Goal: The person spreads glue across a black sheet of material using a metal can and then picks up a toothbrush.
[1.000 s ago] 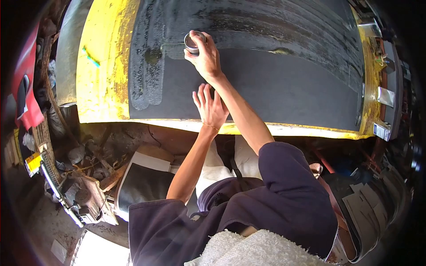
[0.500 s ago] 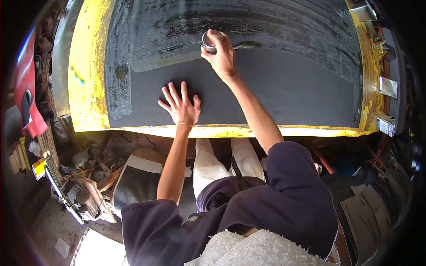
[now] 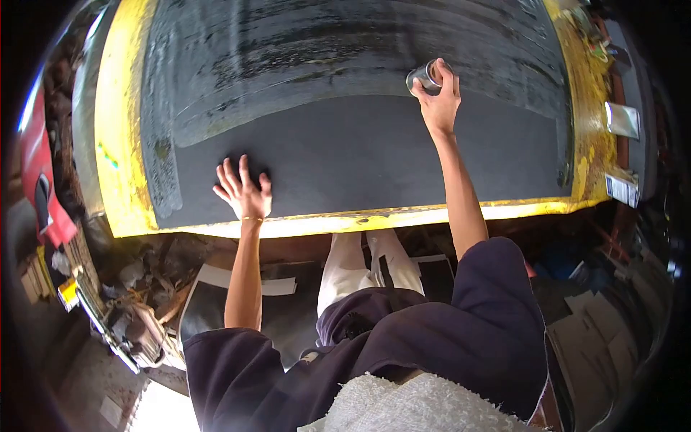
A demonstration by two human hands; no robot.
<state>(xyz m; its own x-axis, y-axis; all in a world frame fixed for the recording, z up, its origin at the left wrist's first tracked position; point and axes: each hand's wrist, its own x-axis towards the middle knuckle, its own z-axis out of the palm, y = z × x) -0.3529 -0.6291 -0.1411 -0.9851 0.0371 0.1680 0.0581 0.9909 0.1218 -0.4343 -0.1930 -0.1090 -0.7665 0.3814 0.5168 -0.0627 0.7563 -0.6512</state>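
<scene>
A large black sheet [image 3: 345,151] lies on a yellow-edged table. Its far part is wet and streaked with liquid, while a matte, dry-looking band runs along the near side. My left hand [image 3: 245,193] rests on that matte band near the front left, fingers spread. Farther off to the right, my right hand [image 3: 440,104] grips a small round metal can [image 3: 419,78], thumb on one side and fingers on the other. The can is on or just above the edge of the wet area; I cannot tell whether it touches the sheet.
The yellow table edge [image 3: 345,219] runs just in front of my legs. Small containers and a silvery packet [image 3: 622,120] line the right side. Red material [image 3: 44,169] hangs at the left above scrap and wood pieces. Cut sheets [image 3: 594,345] are stacked at lower right.
My right hand has moved to the right along the wet edge with the can. The liquid streak beside it looks spread out. The view has shifted; my left hand stays flat on the sheet.
</scene>
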